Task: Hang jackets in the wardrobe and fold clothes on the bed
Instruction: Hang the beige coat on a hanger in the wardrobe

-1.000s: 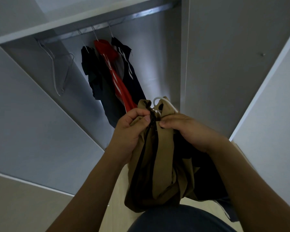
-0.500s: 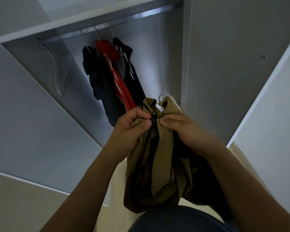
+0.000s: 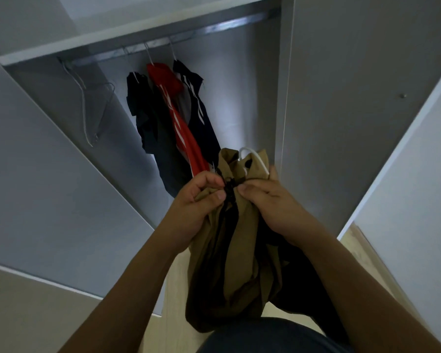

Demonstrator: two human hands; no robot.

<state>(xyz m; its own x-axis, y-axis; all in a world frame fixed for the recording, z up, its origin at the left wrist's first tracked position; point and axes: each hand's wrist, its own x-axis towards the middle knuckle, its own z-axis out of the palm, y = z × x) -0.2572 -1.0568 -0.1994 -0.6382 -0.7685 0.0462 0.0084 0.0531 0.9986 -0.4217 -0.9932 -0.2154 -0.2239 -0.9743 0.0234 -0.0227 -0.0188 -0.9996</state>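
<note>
I can read no words, labels, brand names or numbers anywhere here. The red jacket (image 3: 178, 123) hanging in my wardrobe carries white markings down its front, possibly lettering, but they are too blurred to make out.

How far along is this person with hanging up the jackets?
Done: three garments, black, red and navy, already hang on the rail. In hand: both hands, left and right, pinch the zipper of a tan jacket that sits on a white hanger. Left: hanging it up. The bed is out of view.
</note>
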